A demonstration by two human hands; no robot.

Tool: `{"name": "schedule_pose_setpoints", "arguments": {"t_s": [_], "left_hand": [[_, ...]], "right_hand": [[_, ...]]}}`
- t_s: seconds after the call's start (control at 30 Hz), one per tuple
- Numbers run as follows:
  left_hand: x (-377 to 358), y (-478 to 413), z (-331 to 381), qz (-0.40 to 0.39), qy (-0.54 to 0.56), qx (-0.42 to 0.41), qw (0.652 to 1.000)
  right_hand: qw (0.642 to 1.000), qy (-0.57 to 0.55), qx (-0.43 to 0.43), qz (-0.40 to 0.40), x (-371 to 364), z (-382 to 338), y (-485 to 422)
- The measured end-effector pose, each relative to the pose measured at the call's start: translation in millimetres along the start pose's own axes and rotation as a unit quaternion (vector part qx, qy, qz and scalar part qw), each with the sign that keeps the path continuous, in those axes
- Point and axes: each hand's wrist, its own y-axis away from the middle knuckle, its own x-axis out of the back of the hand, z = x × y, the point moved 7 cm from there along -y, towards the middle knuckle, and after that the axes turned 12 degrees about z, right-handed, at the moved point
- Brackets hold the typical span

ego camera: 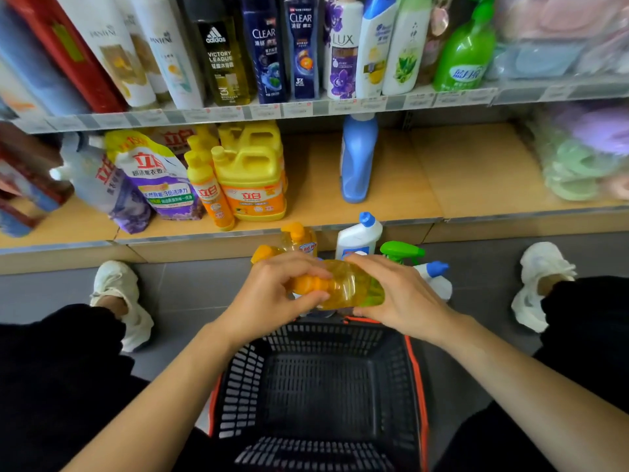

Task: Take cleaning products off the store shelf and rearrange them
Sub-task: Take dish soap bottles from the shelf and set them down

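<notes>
Both hands hold one clear yellow bottle with an orange cap (343, 284) sideways above the far rim of a black basket (340, 386). My left hand (272, 294) grips its orange cap end. My right hand (398, 294) grips its body. On the floor behind it stand an orange pump bottle (299, 238), a white bottle with a blue cap (359, 235), a green spray trigger (401, 252) and another white, blue-capped bottle (435, 277). On the lower shelf (425, 185) stand yellow detergent jugs (250, 172), purple refill pouches (149, 178) and a blue bottle (357, 158).
The upper shelf (306, 109) carries a row of shampoo and body-wash bottles. Packed sponges (578, 155) fill the right side of both shelves. My white shoes (119, 294) sit on the grey floor to either side of the basket, with my dark trouser legs beside it.
</notes>
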Motion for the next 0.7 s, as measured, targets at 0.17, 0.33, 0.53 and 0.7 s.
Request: {"name": "schedule_pose_setpoints", "arguments": {"t_s": [0.17,0.33,0.53,0.7], "left_hand": [[-4,3,-9,0.056,0.084,0.065,0.993],[-10,-8,-19,0.042,0.312,0.217,0.924],[-20,-14,2,-0.07,0.476,0.24,0.843],[-15,-16,-1,0.03,0.456,0.241,0.856]], "right_hand": [[0.987,-0.118,-0.093,-0.048,-8,13,2],[0.918,-0.342,-0.168,-0.111,-7,1,0],[0.796,-0.527,-0.211,-0.21,-14,-22,3],[0.788,-0.546,-0.22,-0.182,-17,-23,2]]}}
